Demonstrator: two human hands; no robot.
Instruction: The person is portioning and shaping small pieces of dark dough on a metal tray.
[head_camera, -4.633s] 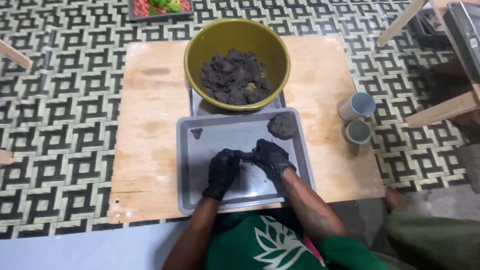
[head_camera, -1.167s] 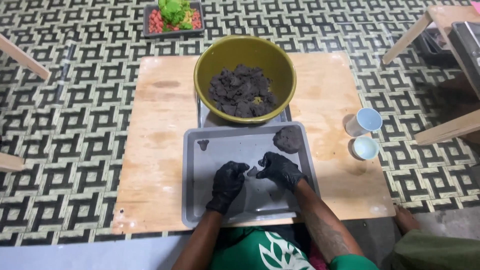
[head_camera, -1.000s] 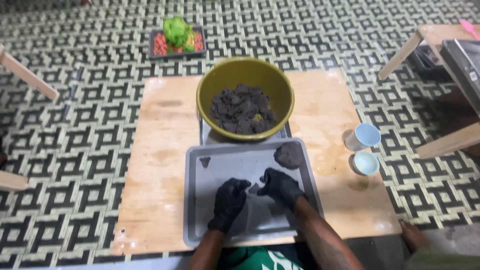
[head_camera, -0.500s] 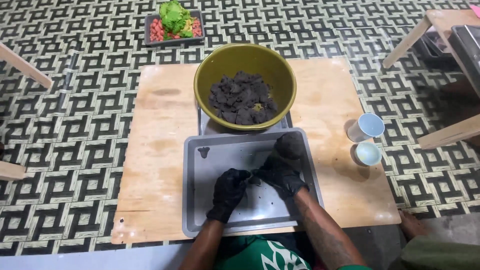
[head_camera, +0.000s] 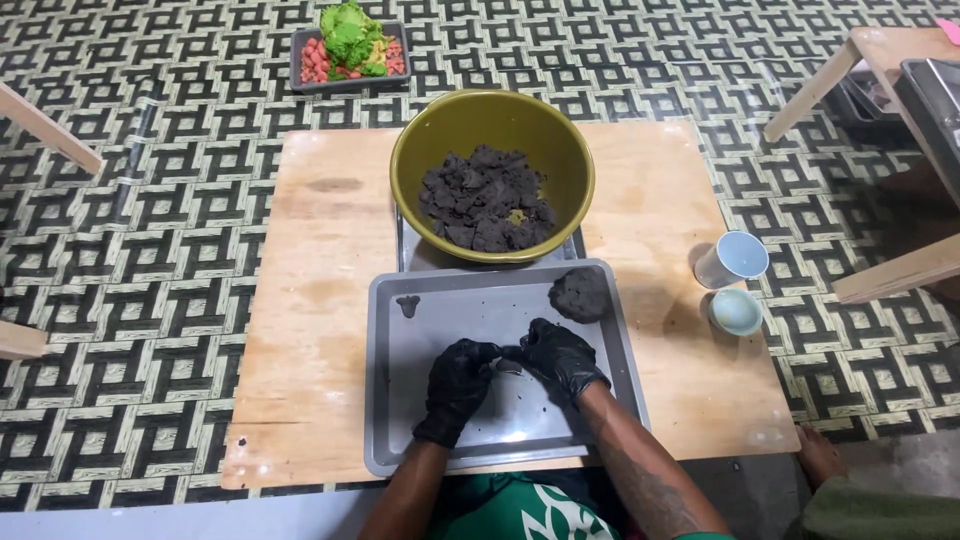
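Both your black-gloved hands, left hand (head_camera: 458, 385) and right hand (head_camera: 556, 352), have drawn together, pinching a small dark clay bit (head_camera: 507, 365) over the flat grey metal tray (head_camera: 440, 305).

no packages, labels, signs or screens in view

Small bit of dark clay (head_camera: 507, 366) sits betw. the two gloved hands, just over the grey tray (head_camera: 420, 440). It's tiny & black, mostly hidden by fingers, so shape is hard to tell. Left hand (head_camera: 456, 385) in a black glove pinches it from one side, right hand (head_camera: 559, 356) in a black glove from the other. Tray is flat, metal, lies on the wood board. A round dark clay lump (head_camera: 580, 294) rests in the tray's far right corner, apart from the hands.
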